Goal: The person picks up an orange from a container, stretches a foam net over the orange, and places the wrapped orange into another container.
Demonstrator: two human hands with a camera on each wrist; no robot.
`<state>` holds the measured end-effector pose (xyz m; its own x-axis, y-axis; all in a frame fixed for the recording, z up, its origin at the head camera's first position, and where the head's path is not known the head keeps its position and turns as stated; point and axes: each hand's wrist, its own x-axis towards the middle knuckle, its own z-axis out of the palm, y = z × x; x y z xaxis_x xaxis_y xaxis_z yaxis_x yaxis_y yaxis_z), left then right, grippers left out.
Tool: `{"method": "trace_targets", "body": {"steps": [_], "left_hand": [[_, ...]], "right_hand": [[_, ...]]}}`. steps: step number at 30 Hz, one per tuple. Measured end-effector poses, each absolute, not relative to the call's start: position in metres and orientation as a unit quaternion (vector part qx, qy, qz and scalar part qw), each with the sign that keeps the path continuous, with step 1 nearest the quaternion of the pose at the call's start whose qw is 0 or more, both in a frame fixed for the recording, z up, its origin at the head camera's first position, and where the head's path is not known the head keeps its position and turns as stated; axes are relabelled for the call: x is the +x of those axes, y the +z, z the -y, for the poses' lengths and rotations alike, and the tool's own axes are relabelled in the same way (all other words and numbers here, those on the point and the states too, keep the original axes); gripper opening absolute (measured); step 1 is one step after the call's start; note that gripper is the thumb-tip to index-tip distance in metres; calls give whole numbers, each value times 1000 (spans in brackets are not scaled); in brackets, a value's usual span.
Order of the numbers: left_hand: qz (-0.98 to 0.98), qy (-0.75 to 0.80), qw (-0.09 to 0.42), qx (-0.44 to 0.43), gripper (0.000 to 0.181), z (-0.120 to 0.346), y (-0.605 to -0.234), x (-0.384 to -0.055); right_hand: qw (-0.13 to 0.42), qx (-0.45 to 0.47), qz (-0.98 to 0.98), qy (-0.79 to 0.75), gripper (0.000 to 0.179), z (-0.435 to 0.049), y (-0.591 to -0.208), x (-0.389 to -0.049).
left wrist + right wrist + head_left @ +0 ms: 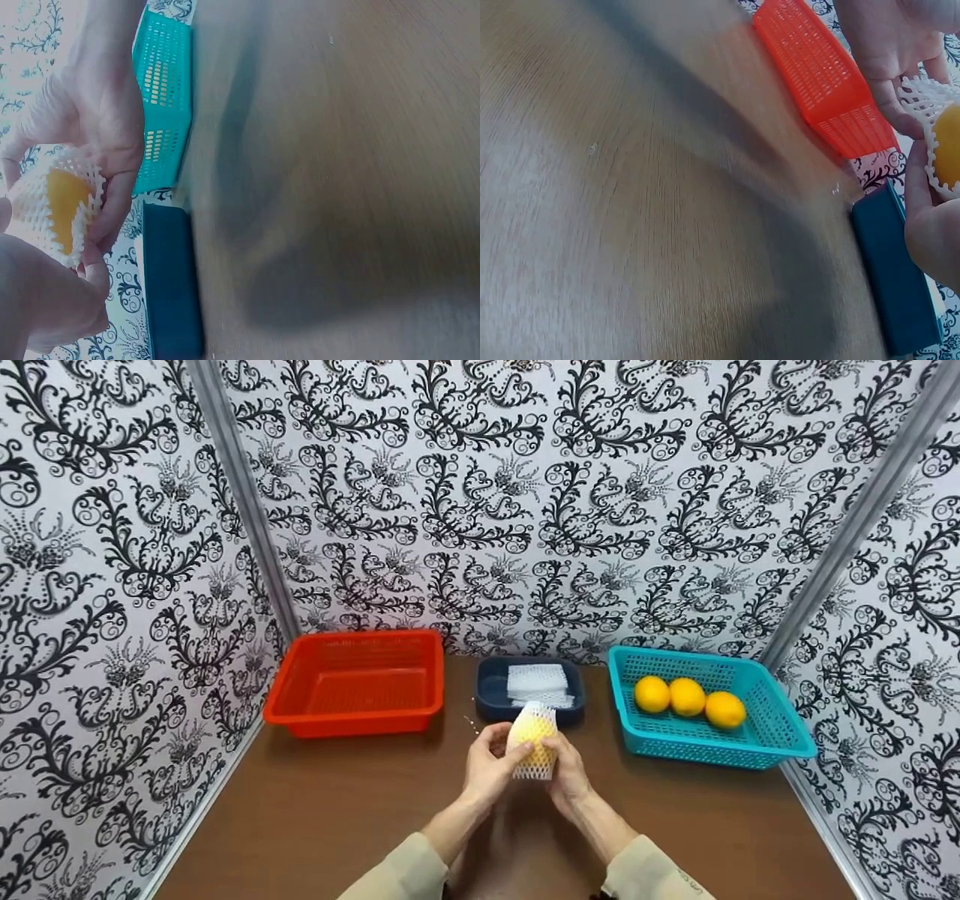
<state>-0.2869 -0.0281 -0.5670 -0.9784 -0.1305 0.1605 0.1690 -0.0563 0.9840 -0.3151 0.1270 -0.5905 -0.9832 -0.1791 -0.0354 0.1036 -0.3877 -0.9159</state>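
and here a white foam net (533,771) around a yellow fruit (531,731) is being gripped by the left hand (491,761) and the right hand (568,769) together, held above the table (337,810); by its far edge a dark blue tray (491,690) is filled with folded white netting (536,681) (neatly stacked), while three oranges (686,697) are cradled in the turquoise basket (705,750) at the far right corner.

head view: foam net (534,772) and fingers of left hand (487,766) and right hand (570,772) partly hide the fruit (64,202). net tip covers a bit of the dark blue tray (491,707). sleeves (409,866) cut off at bottom edge; marking on right one too small to read. right wrist view: fruit, net cropped by right edge.
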Motion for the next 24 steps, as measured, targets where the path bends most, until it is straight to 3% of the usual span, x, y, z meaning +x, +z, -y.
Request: {"method": "trace_targets", "body": {"steps": [17, 24], "left_hand": [[683, -724, 94, 10, 47, 32, -572, -290], [703, -705, 86, 44, 39, 36, -582, -291]], "right_hand": [[66, -30, -545, -835, 31, -131, -593, -314], [26, 19, -601, -799, 52, -126, -594, -312]]}}
